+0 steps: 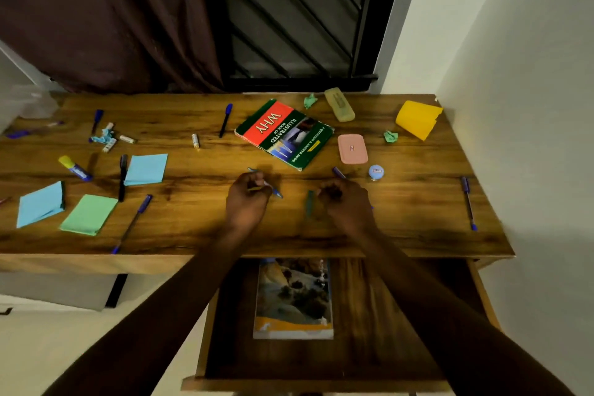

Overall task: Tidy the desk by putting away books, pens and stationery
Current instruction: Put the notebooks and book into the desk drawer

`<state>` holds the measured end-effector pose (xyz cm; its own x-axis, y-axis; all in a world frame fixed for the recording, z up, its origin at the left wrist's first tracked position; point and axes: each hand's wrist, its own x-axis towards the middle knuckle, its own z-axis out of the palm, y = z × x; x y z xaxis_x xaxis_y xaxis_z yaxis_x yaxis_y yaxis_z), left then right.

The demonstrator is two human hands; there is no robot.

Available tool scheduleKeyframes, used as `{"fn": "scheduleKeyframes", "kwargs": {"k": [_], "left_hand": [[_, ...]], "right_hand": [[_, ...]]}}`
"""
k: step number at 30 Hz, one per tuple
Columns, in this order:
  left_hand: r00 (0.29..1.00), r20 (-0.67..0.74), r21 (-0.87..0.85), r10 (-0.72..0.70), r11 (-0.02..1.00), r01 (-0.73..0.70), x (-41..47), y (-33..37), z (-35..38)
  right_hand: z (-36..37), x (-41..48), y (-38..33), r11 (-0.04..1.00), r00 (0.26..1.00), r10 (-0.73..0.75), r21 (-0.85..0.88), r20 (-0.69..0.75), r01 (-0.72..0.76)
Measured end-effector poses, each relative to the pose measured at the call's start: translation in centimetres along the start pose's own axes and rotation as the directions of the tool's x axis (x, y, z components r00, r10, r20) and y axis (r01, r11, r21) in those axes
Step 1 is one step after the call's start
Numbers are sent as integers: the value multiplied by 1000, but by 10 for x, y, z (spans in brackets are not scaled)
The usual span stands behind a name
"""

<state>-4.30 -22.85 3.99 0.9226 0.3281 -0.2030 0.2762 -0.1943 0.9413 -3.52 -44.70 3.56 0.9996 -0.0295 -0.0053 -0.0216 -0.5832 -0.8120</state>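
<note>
On the desk (193,235) your left hand (246,199) holds a blue pen (277,193) and your right hand (345,199) holds a purple pen (338,172), so you seem to be gathering pens, and next you probably lift them into the open drawer (369,331).

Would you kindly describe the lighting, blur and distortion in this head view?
Head view: dim warm light, the open drawer in shadow; the left hand gripping a blue pen and the right hand gripping a purple pen are blurred; wide-angle stretching elongates the forearms.
</note>
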Motion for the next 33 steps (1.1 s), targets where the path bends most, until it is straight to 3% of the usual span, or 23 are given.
{"fn": "scheduleKeyframes", "kwargs": {"k": [5, 12, 17, 23, 26, 28, 33], "left_hand": [[998, -32, 105, 53, 993, -50, 65, 25, 4], [980, 41, 305, 193, 932, -196, 152, 41, 9], [997, 71, 346, 33, 937, -55, 209, 33, 1], [991, 92, 384, 95, 915, -124, 221, 21, 15], [991, 95, 443, 99, 887, -131, 227, 15, 21], [991, 98, 453, 91, 883, -126, 229, 17, 21], [981, 169, 406, 93, 900, -155, 230, 13, 11]], "right_hand": [[6, 52, -15, 979, 989, 149, 143, -1, -148], [37, 105, -19, 864, 910, 399, 288, 109, -413], [56, 131, -24, 707, 829, 527, 444, 188, -550], [60, 153, -32, 472, 678, 679, 540, 281, -697], [63, 162, -34, 434, 635, 720, 532, 279, -727], [70, 166, -38, 440, 645, 709, 537, 284, -720], [83, 169, -54, 480, 771, 600, 677, 211, -559]]}}
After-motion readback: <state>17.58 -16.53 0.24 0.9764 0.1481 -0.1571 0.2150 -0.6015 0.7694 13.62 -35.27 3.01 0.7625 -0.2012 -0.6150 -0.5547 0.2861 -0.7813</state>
